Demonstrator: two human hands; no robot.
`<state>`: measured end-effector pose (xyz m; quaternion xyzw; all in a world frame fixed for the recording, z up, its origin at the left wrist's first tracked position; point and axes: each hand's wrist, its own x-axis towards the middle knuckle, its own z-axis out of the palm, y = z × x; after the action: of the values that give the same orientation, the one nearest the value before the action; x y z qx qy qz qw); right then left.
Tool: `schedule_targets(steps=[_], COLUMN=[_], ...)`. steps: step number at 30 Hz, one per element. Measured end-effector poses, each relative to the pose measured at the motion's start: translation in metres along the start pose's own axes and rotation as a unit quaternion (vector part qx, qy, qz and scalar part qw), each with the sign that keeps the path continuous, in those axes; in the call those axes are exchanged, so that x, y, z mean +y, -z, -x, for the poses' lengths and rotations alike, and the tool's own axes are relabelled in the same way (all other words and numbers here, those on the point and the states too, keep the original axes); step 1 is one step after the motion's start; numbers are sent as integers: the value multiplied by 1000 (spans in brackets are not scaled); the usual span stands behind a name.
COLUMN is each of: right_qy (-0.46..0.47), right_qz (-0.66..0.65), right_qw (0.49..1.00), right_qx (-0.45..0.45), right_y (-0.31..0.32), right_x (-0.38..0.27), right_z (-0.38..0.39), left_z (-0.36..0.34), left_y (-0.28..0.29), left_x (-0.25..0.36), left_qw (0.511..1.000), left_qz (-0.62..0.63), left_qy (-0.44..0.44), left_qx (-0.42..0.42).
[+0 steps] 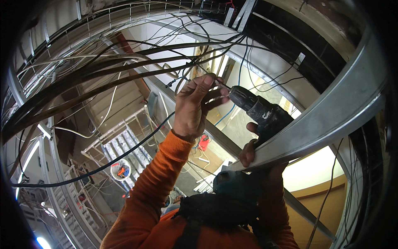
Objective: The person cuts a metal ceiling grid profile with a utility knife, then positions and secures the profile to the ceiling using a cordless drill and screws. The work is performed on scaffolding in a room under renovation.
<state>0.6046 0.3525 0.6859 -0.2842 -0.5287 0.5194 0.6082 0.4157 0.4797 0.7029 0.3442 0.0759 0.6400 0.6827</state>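
Head camera, tilted up into an unfinished ceiling: the left hand [194, 107], at the end of an orange sleeve [155, 186], is raised to the centre of the picture with thumb and fingertips pinched together at the tip of a cordless drill [259, 114], closed on what looks like the bit or a small screw there, though the piece is too small and too blurred to name. The drill is dark, its chuck pointing up and to the left toward the pinching fingers, its teal-and-black base lying lower, just above the person's chest. The right hand [253, 145] is wrapped around the drill's grip, largely hidden behind a pale metal stud [331, 112] that crosses in front of it from lower centre to the upper right; only a few fingers show at the stud's lower edge. Bundles of dark and light cables [83, 83] sweep across the upper left, carried beside a wire cable tray [124, 16]. One black cable [103, 166] hangs in a loop past the left forearm. Far below on the left stands a scaffold [120, 149] with a white bucket [121, 169] on it.
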Motion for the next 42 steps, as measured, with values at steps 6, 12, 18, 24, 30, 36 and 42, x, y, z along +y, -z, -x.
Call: schedule_targets(steps=[6, 12, 18, 24, 30, 36, 42], right_qy=[-6, -4, 2, -19, -24, 54, 25], right_qz=[-70, -30, -18, -125, -179, -200, -144], right_qw=[998, 997, 998, 985, 969, 970, 985], right_qx=[5, 69, 57, 114, 169, 125, 93], right_y=[8, 12, 7, -5, -4, 3, 8], right_x=[7, 6, 9, 9, -3, 0, -2], right_z=[-12, -15, -27, -30, -29, -28, -18], left_z=[-15, 20, 31, 29, 9, -8, -29], left_y=[3, 15, -29, -106, -97, -103, -113], left_x=[-17, -13, 42, 21, 31, 16, 62], left_qw=[1000, 995, 857, 836, 919, 943, 931], left_qz=[18, -85, -406, -470, -289, -223, -48], left_qy=[12, 45, -205, -156, -129, -167, -38], left_qx=[-12, -18, -241, -237, -234, -182, -360])
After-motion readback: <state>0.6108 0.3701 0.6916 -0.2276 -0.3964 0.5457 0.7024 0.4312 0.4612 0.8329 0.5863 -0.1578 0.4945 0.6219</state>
